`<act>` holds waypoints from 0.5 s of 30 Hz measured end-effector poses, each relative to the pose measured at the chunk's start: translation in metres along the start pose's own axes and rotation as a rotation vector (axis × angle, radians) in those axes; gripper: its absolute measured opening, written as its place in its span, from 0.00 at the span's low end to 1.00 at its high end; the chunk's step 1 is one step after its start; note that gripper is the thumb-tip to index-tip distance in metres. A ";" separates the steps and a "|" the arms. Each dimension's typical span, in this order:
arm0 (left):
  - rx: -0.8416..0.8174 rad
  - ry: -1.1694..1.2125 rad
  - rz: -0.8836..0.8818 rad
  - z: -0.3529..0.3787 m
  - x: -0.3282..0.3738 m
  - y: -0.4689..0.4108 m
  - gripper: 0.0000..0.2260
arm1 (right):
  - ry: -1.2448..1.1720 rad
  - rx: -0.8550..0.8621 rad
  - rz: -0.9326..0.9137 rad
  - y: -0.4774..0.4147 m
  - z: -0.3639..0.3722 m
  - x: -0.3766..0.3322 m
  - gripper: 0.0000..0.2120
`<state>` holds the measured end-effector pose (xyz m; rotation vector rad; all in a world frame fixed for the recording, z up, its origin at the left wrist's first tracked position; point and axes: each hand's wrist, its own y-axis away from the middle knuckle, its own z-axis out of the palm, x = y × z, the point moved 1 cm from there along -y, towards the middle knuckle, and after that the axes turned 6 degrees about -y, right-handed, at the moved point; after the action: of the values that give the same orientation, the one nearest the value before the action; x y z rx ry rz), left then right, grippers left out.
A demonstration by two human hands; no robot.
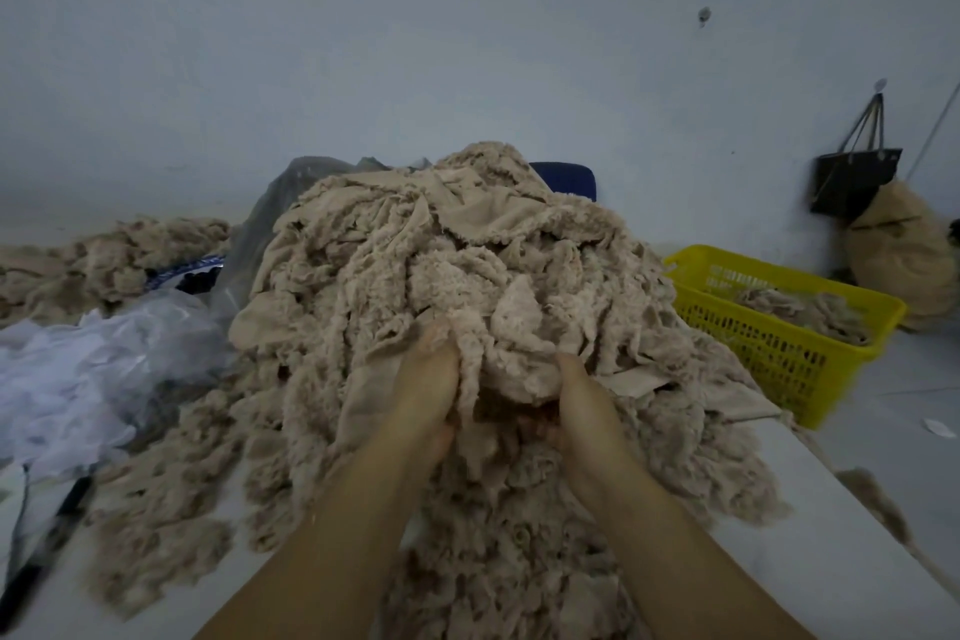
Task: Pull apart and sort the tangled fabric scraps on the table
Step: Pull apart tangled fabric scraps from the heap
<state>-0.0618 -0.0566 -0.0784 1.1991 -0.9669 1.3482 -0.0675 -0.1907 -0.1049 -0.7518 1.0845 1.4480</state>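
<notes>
1. hands: 2, left hand [428,379] and right hand [576,400], both in the scraps.
2. scrap heaps on the bench [789,561]: 2, big heap [441,265] in the centre, small heap [104,255] far left.
3. yellow basket [779,359]: 1, with scraps inside.
4. plastic bags: 2, whitish bag [88,369] on the left, grey bag [280,203] behind the big heap.
5. black handbag [852,182]: 1, hanging on the wall.
6. beige bundle [898,255]: 1, below the handbag.
7. black pen [52,541]: 1, blurred.
8. blue chair back [569,177]: 1.
</notes>
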 end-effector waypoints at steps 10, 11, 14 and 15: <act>-0.179 -0.516 0.269 -0.008 0.001 0.017 0.07 | -0.398 0.023 0.213 -0.035 0.010 -0.048 0.14; -0.107 -0.393 0.221 -0.017 0.004 0.016 0.08 | -0.488 0.092 0.216 -0.043 0.000 -0.053 0.14; 0.086 -0.052 0.113 -0.044 0.017 0.005 0.10 | -0.534 0.161 0.213 -0.048 -0.030 -0.053 0.14; 0.104 -0.021 0.113 -0.047 0.021 0.001 0.09 | -0.453 0.097 0.207 -0.045 -0.030 -0.049 0.16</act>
<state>-0.0689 -0.0074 -0.0664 1.2542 -1.0017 1.4930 -0.0190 -0.2395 -0.0818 -0.2258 0.8872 1.6270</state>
